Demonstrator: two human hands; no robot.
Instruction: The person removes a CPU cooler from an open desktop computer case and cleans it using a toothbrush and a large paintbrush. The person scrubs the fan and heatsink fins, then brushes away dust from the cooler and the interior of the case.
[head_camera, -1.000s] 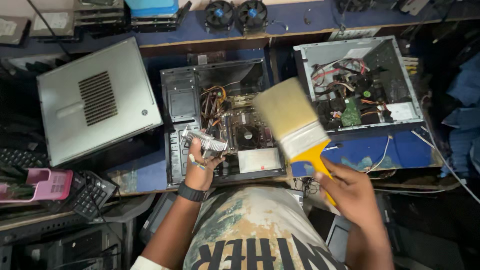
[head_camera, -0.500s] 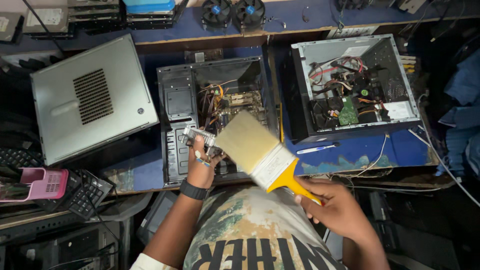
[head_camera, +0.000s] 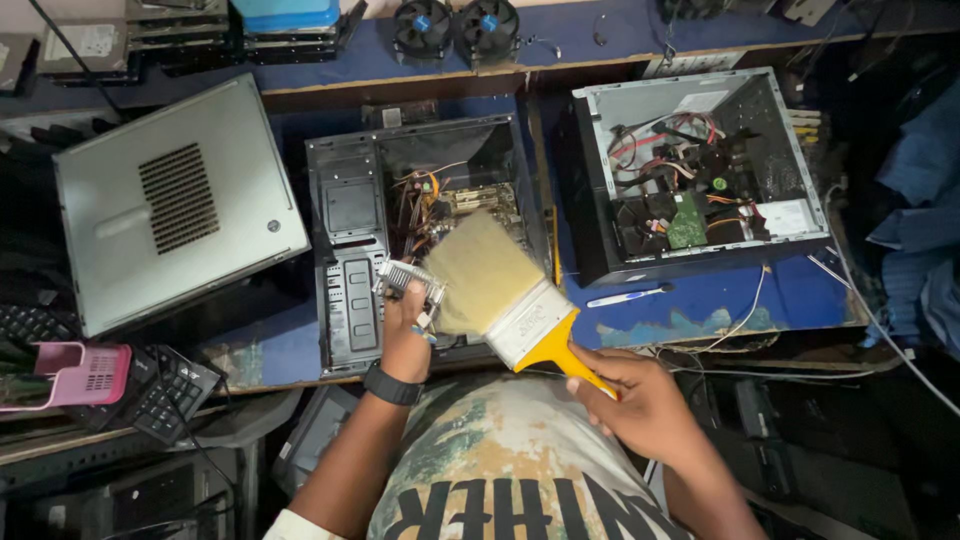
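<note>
Over a cluttered bench (head_camera: 650, 300) — left hand (head_camera: 405, 335) grips a heatsink (head_camera: 408, 280), right hand (head_camera: 640, 400) a paintbrush (head_camera: 500, 290).

The open computer case (head_camera: 400, 240) in the middle is crowded: wires and a board fill its 1 o'clock corner, and the wide brush (head_camera: 495, 285) covers its 5 o'clock part. The left hand (head_camera: 405, 335) with a metal heat sink (head_camera: 408, 278) blocks the case's 6 o'clock edge. Bare blue table (head_camera: 690, 300) lies at 3 o'clock, crossed only by a pen (head_camera: 625, 296). A second open case (head_camera: 700, 170) stands at 2 o'clock, a grey side panel (head_camera: 175, 200) at 9.
</note>
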